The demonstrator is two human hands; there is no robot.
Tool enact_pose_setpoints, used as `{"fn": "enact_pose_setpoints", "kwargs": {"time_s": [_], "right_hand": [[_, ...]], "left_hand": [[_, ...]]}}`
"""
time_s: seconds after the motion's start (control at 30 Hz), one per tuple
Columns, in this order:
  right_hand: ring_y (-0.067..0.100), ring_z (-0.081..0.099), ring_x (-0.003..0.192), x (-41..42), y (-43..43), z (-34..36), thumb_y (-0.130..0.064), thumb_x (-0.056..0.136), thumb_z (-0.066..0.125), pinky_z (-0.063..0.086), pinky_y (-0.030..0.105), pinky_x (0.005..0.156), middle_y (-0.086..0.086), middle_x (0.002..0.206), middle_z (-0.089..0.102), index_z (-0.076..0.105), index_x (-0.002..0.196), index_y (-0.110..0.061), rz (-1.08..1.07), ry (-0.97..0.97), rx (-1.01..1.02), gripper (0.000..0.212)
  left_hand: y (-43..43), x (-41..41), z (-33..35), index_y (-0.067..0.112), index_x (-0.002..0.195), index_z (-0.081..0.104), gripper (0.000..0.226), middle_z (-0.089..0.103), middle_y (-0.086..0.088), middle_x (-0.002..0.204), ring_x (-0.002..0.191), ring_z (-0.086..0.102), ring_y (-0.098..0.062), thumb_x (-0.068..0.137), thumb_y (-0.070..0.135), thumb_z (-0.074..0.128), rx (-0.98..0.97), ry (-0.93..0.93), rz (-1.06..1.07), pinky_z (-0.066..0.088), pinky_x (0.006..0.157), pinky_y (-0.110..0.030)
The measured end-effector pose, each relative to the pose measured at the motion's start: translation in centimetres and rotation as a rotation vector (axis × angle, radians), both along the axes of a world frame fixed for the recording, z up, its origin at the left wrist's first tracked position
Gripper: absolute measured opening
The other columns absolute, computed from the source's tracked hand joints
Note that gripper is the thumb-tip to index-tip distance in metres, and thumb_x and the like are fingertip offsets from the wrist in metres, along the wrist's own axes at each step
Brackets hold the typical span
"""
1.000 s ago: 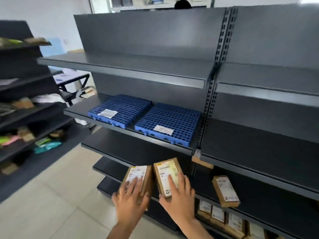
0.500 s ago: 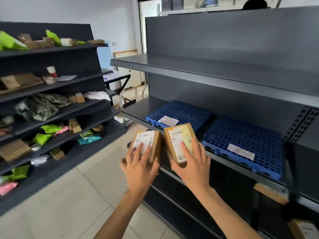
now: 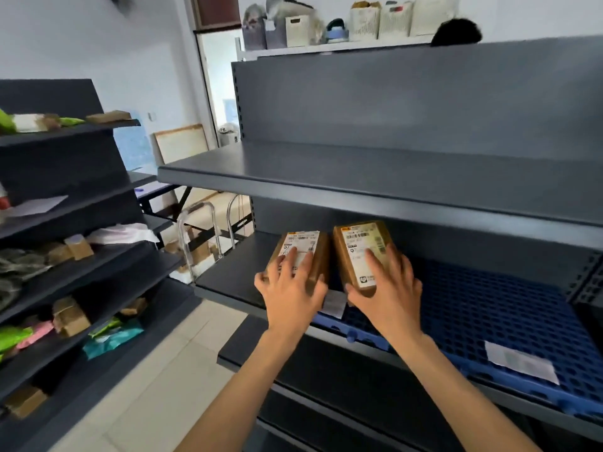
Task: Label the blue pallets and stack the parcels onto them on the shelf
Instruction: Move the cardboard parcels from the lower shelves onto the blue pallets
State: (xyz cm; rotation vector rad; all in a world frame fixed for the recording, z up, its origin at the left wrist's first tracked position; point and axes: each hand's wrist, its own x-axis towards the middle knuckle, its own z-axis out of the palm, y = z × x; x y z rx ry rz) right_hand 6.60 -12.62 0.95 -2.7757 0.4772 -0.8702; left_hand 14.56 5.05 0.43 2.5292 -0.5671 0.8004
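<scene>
parcels (image 3: 362, 252) are gripped one in each hand, left hand (image 3: 290, 290) and right hand (image 3: 390, 290). they are side by side low over a blue pallet (image 3: 365, 337) on the shelf (image 3: 228, 278), i think to set both down together.

The left hand (image 3: 291, 296) and the right hand (image 3: 390, 296) are bare, and the slim forearms behind them are uncovered right down to the picture's lower edge.

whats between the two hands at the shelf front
In the head view, a white label on a blue pallet shows between the left hand, holding the left parcel, and the right hand, holding the right parcel.
</scene>
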Motion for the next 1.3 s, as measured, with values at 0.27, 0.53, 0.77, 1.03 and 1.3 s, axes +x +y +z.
{"fn": "enact_pose_setpoints", "kwargs": {"time_s": [0.27, 0.53, 0.77, 1.03, 1.3], "right_hand": [[0.037, 0.026, 0.139, 4.2, -2.1, 1.4, -0.065, 0.073, 0.064, 0.04, 0.057, 0.096, 0.008, 0.156, 0.028, 0.033, 0.148, -0.028, -0.267, 0.045, 0.025, 0.089], [0.024, 0.0, 0.149, 7.1, -4.7, 0.4, -0.049, 0.083, 0.06, 0.002, 0.061, 0.116, -0.003, 0.162, 0.013, 0.033, 0.148, -0.035, -0.182, 0.302, 0.238, 0.072], [0.025, -0.002, 0.15, 4.7, -2.2, 0.8, -0.025, 0.095, 0.055, -0.007, 0.062, 0.115, -0.003, 0.159, 0.025, 0.046, 0.14, -0.027, -0.219, 0.06, 0.107, 0.045], [0.026, 0.008, 0.15, -8.1, -0.3, -0.9, -0.021, 0.098, 0.055, 0.008, 0.053, 0.12, -0.002, 0.156, 0.033, 0.048, 0.14, -0.028, -0.426, 0.042, 0.141, 0.043], [0.029, 0.027, 0.144, -28.9, -0.2, -5.1, -0.022, 0.095, 0.054, 0.016, 0.041, 0.121, 0.003, 0.146, 0.045, 0.058, 0.13, -0.022, -0.659, 0.124, 0.248, 0.036]], "left_hand": [[-4.8, 10.4, 1.2, 0.031, 0.123, 0.064, 0.047, 0.063, 0.0, 0.125, 0.105, 0.05, -0.029, 0.082, 0.051, 0.055, -0.028, -0.119, -0.315, 0.034, 0.082, -0.044], [-3.7, 19.6, -0.9, 0.036, 0.139, 0.051, 0.061, 0.056, 0.001, 0.137, 0.127, 0.047, -0.031, 0.083, 0.059, 0.038, 0.217, 0.054, -0.58, 0.033, 0.096, -0.053], [-3.9, 18.0, -0.3, 0.024, 0.129, 0.062, 0.055, 0.058, -0.002, 0.135, 0.132, 0.043, -0.031, 0.084, 0.053, 0.05, -0.054, 0.025, -0.77, 0.023, 0.11, -0.056], [-9.3, 3.1, -0.5, 0.027, 0.125, 0.061, 0.038, 0.056, 0.01, 0.133, 0.132, 0.042, -0.016, 0.089, 0.039, 0.054, -0.11, 0.083, -1.235, 0.028, 0.105, -0.04], [-15.7, -16.8, -5.2, 0.027, 0.119, 0.063, 0.036, 0.061, 0.012, 0.123, 0.124, 0.049, -0.012, 0.088, 0.039, 0.049, -0.002, 0.247, -1.471, 0.037, 0.101, -0.042]]}}
